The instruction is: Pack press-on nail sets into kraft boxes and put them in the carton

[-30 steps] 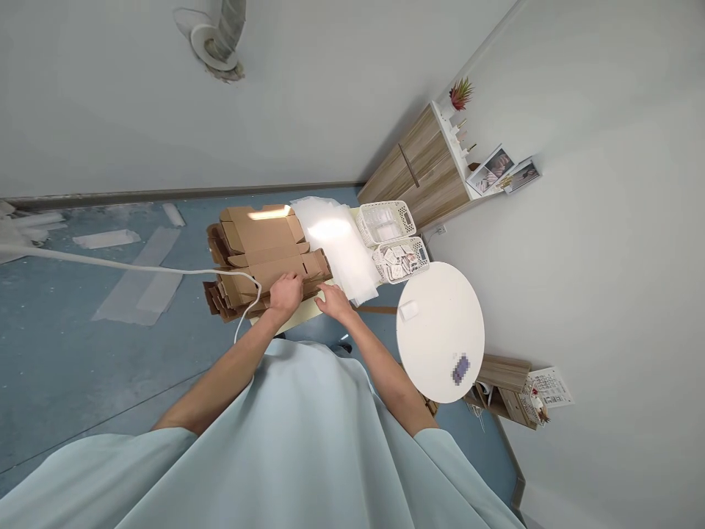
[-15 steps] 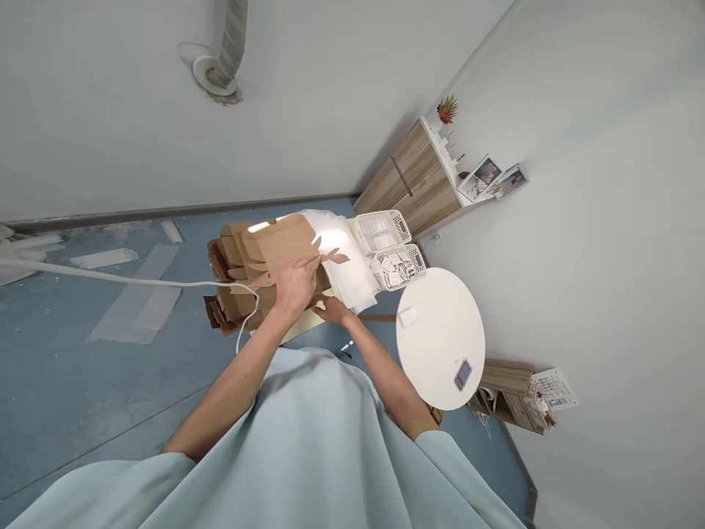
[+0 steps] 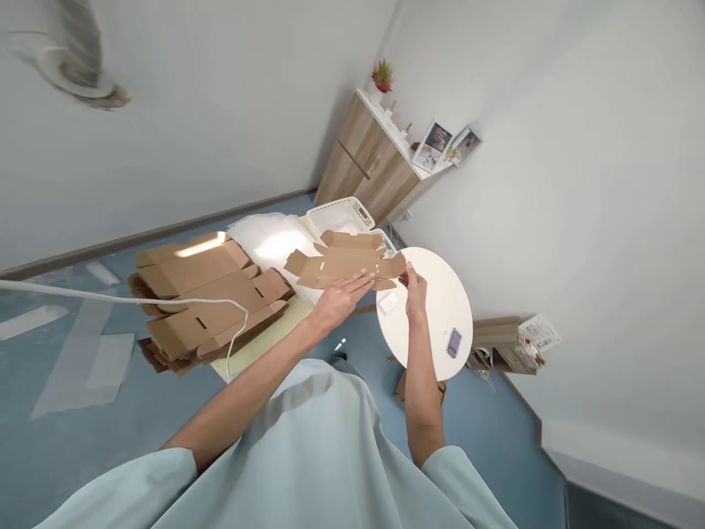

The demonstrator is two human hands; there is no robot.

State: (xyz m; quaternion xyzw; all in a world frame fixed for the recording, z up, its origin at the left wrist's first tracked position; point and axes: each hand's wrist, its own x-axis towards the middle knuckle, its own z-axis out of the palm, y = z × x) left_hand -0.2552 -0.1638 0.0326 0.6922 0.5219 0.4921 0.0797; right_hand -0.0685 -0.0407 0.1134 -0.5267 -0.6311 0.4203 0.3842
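An unfolded brown cardboard box (image 3: 351, 261), with its side flaps spread out, is held up in front of me between both hands. My left hand (image 3: 338, 301) grips its near edge, fingers laid straight across the top and the thumb hidden. At the box's right end, my right hand (image 3: 416, 288) pinches a flap between thumb and fingers. To the left, a stack of flattened cardboard boxes (image 3: 206, 294) rests on a pale yellow table (image 3: 264, 342).
White foam sheets (image 3: 261, 231) and two perforated baskets (image 3: 341, 209) lie beyond the box. A round white table (image 3: 435, 301) stands at right, with a small white item and a blurred phone-like object on it. A white cable (image 3: 137, 299) hangs across the stack.
One flat box has come off the stack and moved right, toward the round table. My right hand has taken hold of its right flap. The view has swung to the right.
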